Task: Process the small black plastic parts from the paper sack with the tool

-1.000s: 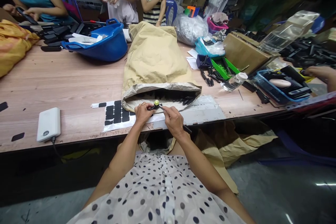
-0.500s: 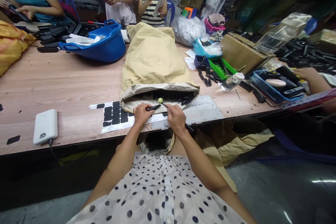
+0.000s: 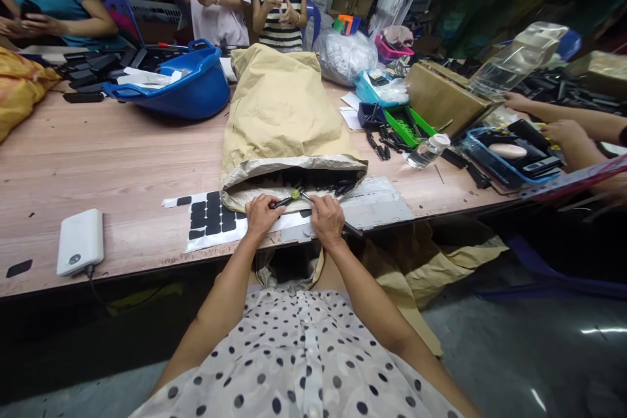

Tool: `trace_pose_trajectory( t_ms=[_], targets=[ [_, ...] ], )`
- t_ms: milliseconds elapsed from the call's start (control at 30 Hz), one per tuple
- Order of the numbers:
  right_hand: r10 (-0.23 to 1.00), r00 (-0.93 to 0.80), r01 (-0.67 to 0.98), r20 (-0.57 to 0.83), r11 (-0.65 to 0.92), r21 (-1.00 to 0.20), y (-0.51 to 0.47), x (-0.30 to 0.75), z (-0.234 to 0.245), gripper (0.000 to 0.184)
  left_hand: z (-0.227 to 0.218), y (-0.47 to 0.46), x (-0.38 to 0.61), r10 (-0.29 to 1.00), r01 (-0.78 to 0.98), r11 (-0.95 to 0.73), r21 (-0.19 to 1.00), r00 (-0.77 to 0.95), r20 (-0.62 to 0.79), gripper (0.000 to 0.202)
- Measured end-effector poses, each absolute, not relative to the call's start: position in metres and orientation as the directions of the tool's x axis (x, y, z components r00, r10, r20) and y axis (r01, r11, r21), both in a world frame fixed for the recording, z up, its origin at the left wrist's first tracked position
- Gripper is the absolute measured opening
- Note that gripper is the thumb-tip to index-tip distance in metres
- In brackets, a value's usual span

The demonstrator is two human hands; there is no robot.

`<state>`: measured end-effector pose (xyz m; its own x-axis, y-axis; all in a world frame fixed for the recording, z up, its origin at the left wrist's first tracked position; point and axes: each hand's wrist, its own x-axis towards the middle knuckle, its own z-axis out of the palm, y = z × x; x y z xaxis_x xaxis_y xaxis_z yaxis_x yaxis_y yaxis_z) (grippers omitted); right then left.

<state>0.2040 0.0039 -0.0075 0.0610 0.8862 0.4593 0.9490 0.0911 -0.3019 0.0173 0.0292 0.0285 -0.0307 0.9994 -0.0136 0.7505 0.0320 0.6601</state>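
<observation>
My left hand (image 3: 261, 214) is closed on a slim black part (image 3: 283, 201) whose tip points right. My right hand (image 3: 326, 217) grips a thin black-handled tool (image 3: 351, 230); its metal tip carries a small yellow-green disc (image 3: 295, 194) that meets the black part's end. Both hands rest at the near table edge, just in front of the open mouth of a tan paper sack (image 3: 284, 114) with black parts inside. A white sheet with several black pads (image 3: 209, 217) lies left of my left hand.
A white power bank (image 3: 80, 241) with a cable lies at the near left. A blue tub (image 3: 181, 81) stands at the back left. A water bottle (image 3: 427, 151), a green tray (image 3: 409, 124) and a blue tray (image 3: 509, 158) are at the right, where another person's hands (image 3: 558, 130) work. Three people stand or sit behind the table.
The disc on the tool tip has dropped from slightly above back down against the black part's end. My hands have stayed in place. The person at the right has reached both hands further over the blue tray.
</observation>
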Motion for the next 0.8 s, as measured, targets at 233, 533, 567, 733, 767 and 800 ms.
trace_pose_trajectory(
  t_ms=[233, 533, 567, 733, 767, 800],
  targets=[
    [0.903, 0.065, 0.946, 0.425, 0.081, -0.315, 0.003, 0.203, -0.009, 0.030, 0.046, -0.040, -0.010, 0.968, 0.683, -0.251, 0.686, 0.190, 0.164, 0.014],
    [0.905, 0.062, 0.948, 0.420, 0.078, -0.307, 0.003, 0.200, -0.006, 0.026, 0.008, -0.101, 0.025, 0.893, 0.823, -0.125, 0.554, 0.337, -0.299, 0.018],
    [0.907, 0.058, 0.949, 0.418, 0.080, -0.304, 0.003, 0.200, -0.006, 0.026, 0.007, -0.098, 0.029, 0.884, 0.832, -0.116, 0.542, 0.336, -0.325, 0.020],
    [0.908, 0.053, 0.951, 0.415, 0.080, -0.298, 0.003, 0.198, -0.005, 0.026, 0.029, -0.063, 0.033, 0.881, 0.735, -0.150, 0.661, 0.403, -0.248, 0.021],
    [0.909, 0.055, 0.951, 0.414, 0.079, -0.299, 0.003, 0.198, -0.005, 0.026, 0.036, -0.050, 0.031, 0.912, 0.719, -0.149, 0.679, 0.366, -0.188, 0.021],
    [0.909, 0.056, 0.951, 0.413, 0.078, -0.300, 0.003, 0.198, -0.005, 0.025, 0.042, -0.036, 0.030, 0.950, 0.720, -0.141, 0.680, 0.292, -0.113, 0.023]
  ],
)
